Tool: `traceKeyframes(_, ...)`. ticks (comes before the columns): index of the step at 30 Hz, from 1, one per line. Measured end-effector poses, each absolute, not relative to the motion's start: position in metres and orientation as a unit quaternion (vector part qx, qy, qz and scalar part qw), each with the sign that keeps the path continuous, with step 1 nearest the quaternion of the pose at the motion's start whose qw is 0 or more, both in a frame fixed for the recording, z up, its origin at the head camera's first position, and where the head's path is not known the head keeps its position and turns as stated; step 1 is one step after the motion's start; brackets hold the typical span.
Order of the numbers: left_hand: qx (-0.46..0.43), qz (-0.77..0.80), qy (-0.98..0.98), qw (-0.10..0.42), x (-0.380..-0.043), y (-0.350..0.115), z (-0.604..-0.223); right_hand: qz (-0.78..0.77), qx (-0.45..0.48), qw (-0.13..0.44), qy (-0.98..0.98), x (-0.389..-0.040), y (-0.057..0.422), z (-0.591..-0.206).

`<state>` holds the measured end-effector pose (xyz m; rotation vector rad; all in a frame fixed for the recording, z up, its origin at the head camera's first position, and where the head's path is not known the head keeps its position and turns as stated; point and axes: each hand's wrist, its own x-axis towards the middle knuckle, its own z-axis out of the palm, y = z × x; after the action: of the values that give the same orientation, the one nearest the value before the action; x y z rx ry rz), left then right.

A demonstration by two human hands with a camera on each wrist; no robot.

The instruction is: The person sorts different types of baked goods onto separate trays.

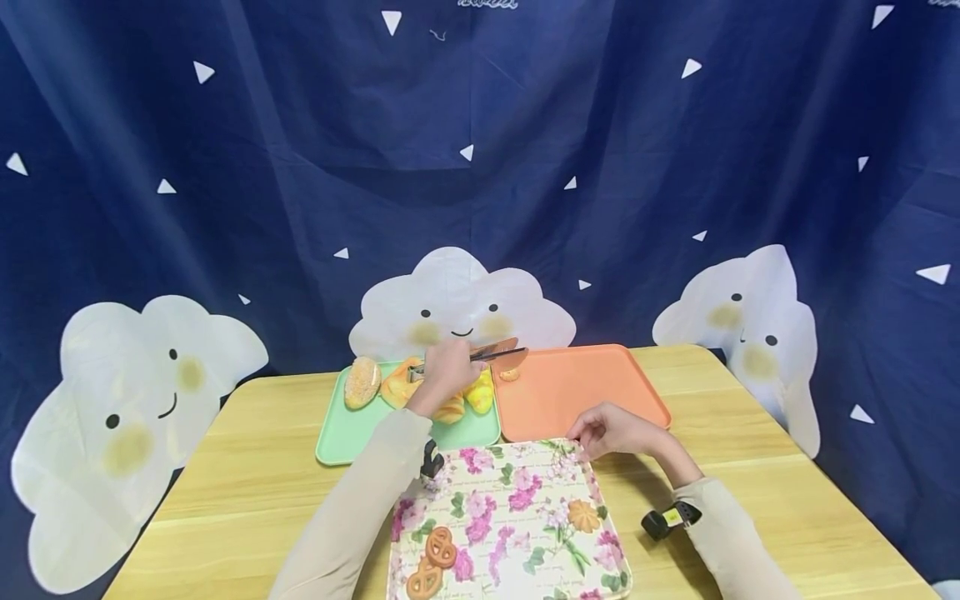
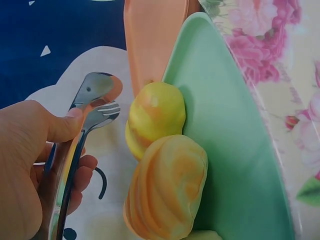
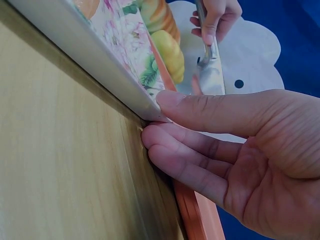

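My left hand (image 1: pixel 447 367) grips metal food tongs (image 2: pixel 102 117) above the green tray (image 1: pixel 333 448). One tong end is a flat blade, the other a fork; in the left wrist view they stand apart with nothing visible between them. From the head view, the tips reach over the orange tray's left edge, near a small cookie (image 1: pixel 510 375). My right hand (image 1: pixel 618 429) pinches the far right corner of the floral tray (image 1: pixel 517 521), thumb on the rim and fingers below. That tray carries a flower-shaped cookie (image 1: pixel 583 516) and two pretzel cookies (image 1: pixel 441 547).
On the green tray lie an oval crumb-topped bread (image 1: pixel 363 383), a swirled bread roll (image 2: pixel 167 185) and a yellow bread piece (image 2: pixel 159 112). The orange tray (image 1: pixel 577 396) adjoins it on the right. A blue cloud-printed curtain (image 1: pixel 465 183) hangs behind the wooden table (image 1: pixel 247 467).
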<state>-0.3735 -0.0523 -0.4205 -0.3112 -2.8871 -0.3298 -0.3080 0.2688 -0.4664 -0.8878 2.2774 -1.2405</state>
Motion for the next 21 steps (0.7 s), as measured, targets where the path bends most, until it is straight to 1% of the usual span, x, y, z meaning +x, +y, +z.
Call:
traceKeyframes(12, -0.097, -0.111, -0.981, 0.128, -0.367, -0.058, -0.416, -0.446, -0.316, 0.202, 0.813, -0.306, 0.267, -0.465)
traceKeyframes(21, -0.122, -0.121, -0.978, 0.119, -0.354, -0.07, -0.412, -0.441, -0.31, 0.2, 0.818, -0.305, 0.267, -0.463)
